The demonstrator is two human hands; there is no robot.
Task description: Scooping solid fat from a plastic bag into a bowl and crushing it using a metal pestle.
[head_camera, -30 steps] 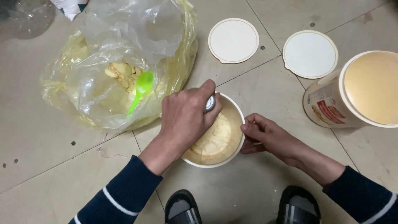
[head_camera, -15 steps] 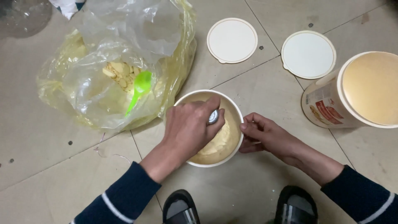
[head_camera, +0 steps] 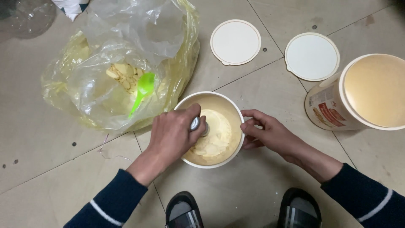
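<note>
A round cream tub [head_camera: 228, 101] sits on the tiled floor, holding pale yellow powder [head_camera: 215, 137]. My left hand [head_camera: 171, 135] is over the tub's left side, closed on a metal spoon [head_camera: 196, 124] whose end dips into the powder. My right hand [head_camera: 265, 133] rests against the tub's right rim and holds it steady.
A yellowish plastic bag [head_camera: 105, 76] with pale chunks and a green scoop [head_camera: 143, 90] lies to the upper left. Two round lids [head_camera: 235, 42] [head_camera: 312, 56] lie on the floor behind. A second open tub [head_camera: 367, 93] stands at right. My sandalled feet [head_camera: 183, 211] are below.
My left hand has shifted left and back across the tub with the spoon, uncovering more powder. The right hand has stayed on the rim.
</note>
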